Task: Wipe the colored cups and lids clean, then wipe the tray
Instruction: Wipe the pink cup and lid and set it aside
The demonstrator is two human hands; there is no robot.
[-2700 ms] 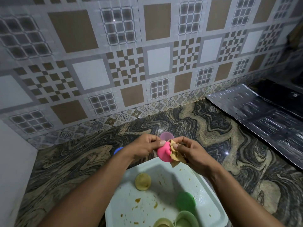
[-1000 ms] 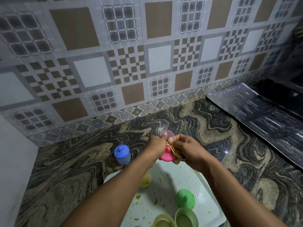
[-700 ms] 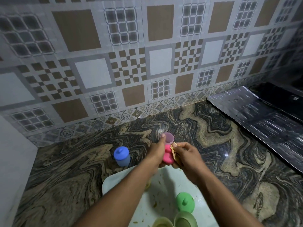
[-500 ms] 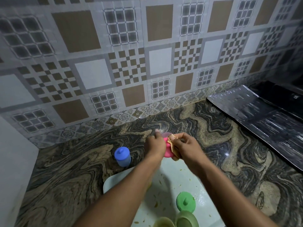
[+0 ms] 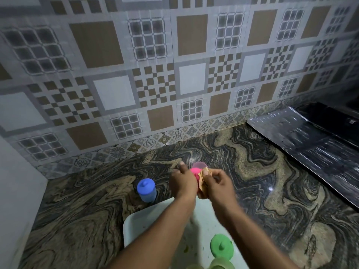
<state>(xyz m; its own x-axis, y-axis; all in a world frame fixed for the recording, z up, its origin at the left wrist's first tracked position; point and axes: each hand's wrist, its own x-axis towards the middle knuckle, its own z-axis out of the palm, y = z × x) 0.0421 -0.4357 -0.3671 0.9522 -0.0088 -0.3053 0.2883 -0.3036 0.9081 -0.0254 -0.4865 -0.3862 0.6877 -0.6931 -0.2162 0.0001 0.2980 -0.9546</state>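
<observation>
Fingers of left hand (image 5: pixel 182 183) curl around pink lid (image 5: pixel 194 172), right hand (image 5: pixel 217 184) pinches tan cloth (image 5: pixel 204 179) against its right face. Lid held above white tray (image 5: pixel 139 220) far edge, orientation blurred. Countertop (image 5: pixel 272 181) open rightward; blue cup (image 5: pixel 146 190) just left.

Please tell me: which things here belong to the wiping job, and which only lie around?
Belong to the job:
pink lid in left hand
cloth in right hand
pink cup
blue lidded cup
green lid
white tray

Only lying around:
dark foil-like sheet
</observation>
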